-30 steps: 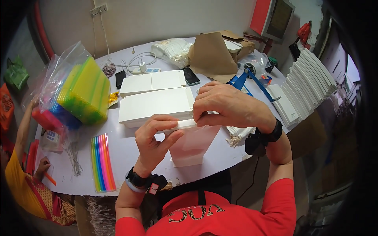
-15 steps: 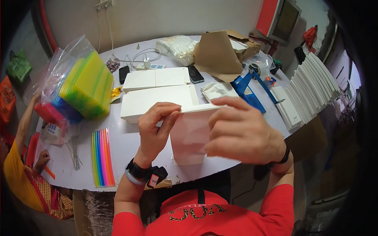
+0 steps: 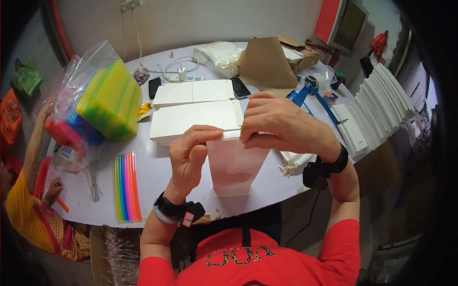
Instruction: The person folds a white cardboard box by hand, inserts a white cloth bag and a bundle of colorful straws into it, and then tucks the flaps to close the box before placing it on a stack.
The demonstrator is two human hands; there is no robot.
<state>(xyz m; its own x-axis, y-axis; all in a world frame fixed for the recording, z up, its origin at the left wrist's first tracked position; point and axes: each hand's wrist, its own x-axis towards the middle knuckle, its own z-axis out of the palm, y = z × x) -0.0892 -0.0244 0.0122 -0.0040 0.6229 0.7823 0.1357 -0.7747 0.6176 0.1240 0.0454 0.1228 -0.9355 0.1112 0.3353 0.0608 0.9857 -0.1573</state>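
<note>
A glossy white box [image 3: 237, 167] stands upright near the front edge of the table, its side tinted pink. At its upper left edge my left hand [image 3: 187, 159] grips the rim, fingers on top and thumb bent below them. My right hand [image 3: 281, 121] is curled over the box's top right, its fingertips pressed onto the top edge. The right fingers hide part of the top. Just beyond the box lie white cartons [image 3: 191, 119] in two rows.
Left are a stack of yellow-green plastic pieces [image 3: 107, 100] in a clear bag and a pack of coloured strips [image 3: 126, 188]. White cloth pouches [image 3: 296, 161], a blue tape dispenser [image 3: 329, 107] and a row of white boxes [image 3: 377, 109] sit right. A co-worker's hand [image 3: 53, 188] is at far left.
My right hand has come inward and down onto the box's top edge, with its fingers now curled there. The left hand keeps its hold. The view has shifted slightly.
</note>
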